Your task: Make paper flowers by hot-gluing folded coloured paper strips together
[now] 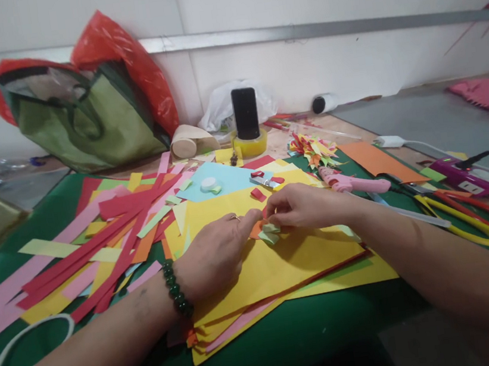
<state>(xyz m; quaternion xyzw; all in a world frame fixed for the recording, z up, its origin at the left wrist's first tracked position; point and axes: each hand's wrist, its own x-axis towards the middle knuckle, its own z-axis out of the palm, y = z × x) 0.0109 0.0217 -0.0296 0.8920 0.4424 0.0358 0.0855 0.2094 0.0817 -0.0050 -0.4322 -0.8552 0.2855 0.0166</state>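
Over a stack of yellow paper [239,279], both hands meet at a small cluster of folded paper pieces [270,235], pale green and orange. My left hand [219,249], with a green bead bracelet at its wrist, has thumb and fingers closed against the cluster's left side; part of the fingers is hidden. My right hand [301,205] pinches the cluster from above right. Just beyond the fingers lie a red paper piece [257,194] and a small metal-and-white tool [263,181]. A pink glue gun [355,183] rests right of my right wrist.
Colored paper strips [99,244] spread over the left side. Scissors [465,220] with yellow and red handles lie right, near a purple box [468,174] with a cable. A phone [245,114] stands on a tape roll [251,143] at the back. A green bag [87,119] leans back left.
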